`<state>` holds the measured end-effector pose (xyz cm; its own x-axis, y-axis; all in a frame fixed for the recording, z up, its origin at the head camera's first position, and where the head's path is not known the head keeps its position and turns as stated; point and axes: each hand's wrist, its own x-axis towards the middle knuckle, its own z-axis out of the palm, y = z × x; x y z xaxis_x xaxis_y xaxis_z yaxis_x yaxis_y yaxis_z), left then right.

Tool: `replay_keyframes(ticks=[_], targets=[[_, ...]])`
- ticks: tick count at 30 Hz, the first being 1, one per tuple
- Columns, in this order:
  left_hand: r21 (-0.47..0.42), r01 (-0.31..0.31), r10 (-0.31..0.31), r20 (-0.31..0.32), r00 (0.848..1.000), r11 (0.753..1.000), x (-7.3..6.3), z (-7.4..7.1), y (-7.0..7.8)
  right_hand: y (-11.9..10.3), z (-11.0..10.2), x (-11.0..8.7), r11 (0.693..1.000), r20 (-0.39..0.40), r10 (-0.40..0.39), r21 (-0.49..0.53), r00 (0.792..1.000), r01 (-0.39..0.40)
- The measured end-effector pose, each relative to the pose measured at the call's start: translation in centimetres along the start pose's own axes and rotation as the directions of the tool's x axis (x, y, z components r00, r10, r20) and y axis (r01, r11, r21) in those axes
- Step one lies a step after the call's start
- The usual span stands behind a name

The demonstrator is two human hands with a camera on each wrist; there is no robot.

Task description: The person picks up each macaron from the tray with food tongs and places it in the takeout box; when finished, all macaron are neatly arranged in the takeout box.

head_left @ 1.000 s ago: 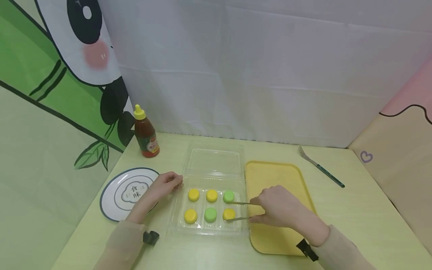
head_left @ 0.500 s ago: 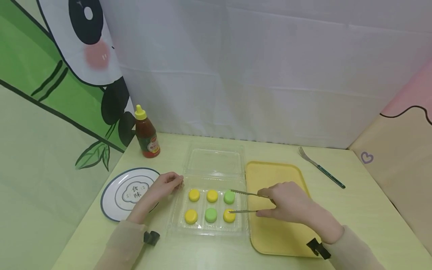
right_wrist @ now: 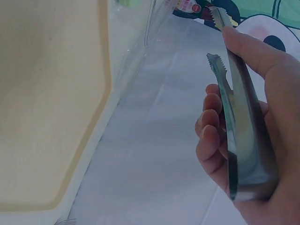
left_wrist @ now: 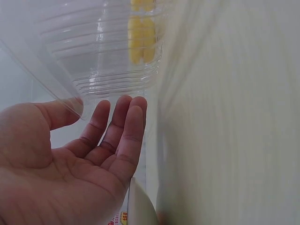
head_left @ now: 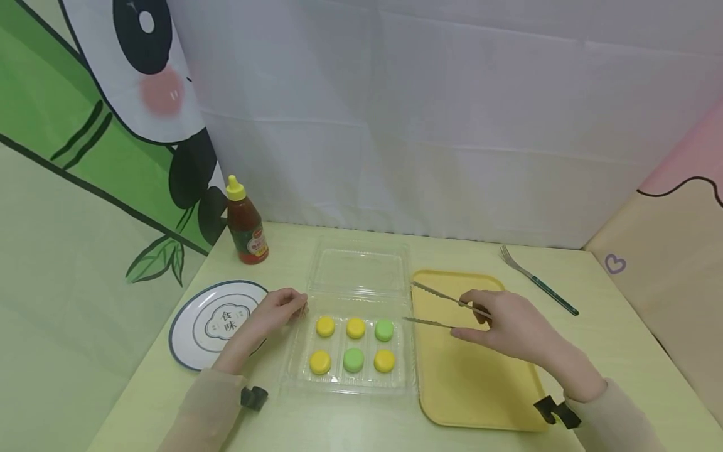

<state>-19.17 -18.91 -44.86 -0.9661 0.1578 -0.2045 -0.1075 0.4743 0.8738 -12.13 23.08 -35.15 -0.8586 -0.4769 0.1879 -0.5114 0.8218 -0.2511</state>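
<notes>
My left hand (head_left: 279, 307) holds the left rim of a clear plastic container (head_left: 361, 306). In the left wrist view, the thumb lies at the rim and the other fingers curve beside the container wall. Several yellow macarons (head_left: 355, 328) and two green macarons (head_left: 353, 360) sit inside in two rows. My right hand (head_left: 511, 326) grips metal tongs (right_wrist: 246, 112), whose serrated tips point left over the yellow tray (head_left: 469, 395) and the container's right edge. The tongs' arms stand apart with nothing between them.
The container's clear lid (head_left: 358, 267) lies folded back behind it. A white plate (head_left: 192, 333) with a blue rim is at left, partly under my left forearm. A sauce bottle (head_left: 245, 229) stands behind the plate. A fork (head_left: 539, 282) lies right of the tray.
My right hand has drawn the tongs from above the macarons to the right and back, over the tray. The tongs' tips swung upward in view. My left hand and the macarons have stayed put.
</notes>
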Motion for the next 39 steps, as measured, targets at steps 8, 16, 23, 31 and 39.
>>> replay_keyframes(ticks=[8, 16, 23, 31, 39], targets=[[0.001, 0.007, -0.007, -0.004, 1.000, 1.000, 0.1, 0.0, -0.1, 2.9, -0.7, -1.1, 0.996, -0.124, 0.079, 0.052, 0.989, -0.073], [0.004, 0.013, -0.013, -0.009, 1.000, 1.000, 0.2, 0.0, -0.1, 5.3, -1.0, -2.3, 0.984, -0.222, 0.166, 0.107, 0.961, -0.146], [-0.001, 0.035, -0.035, -0.006, 0.999, 0.999, 0.2, 0.0, -0.1, 7.8, -0.9, -3.7, 0.969, -0.227, 0.242, 0.104, 0.944, -0.223], [0.001, 0.044, -0.044, -0.008, 0.999, 0.999, 0.1, 0.0, 0.0, 10.0, -0.5, -5.5, 0.950, -0.264, 0.312, 0.101, 0.913, -0.295], [0.004, 0.031, -0.031, -0.010, 0.999, 1.000, 0.0, 0.1, 0.0, 12.7, 0.5, -7.6, 0.885, -0.249, 0.465, 0.146, 0.850, -0.441]])
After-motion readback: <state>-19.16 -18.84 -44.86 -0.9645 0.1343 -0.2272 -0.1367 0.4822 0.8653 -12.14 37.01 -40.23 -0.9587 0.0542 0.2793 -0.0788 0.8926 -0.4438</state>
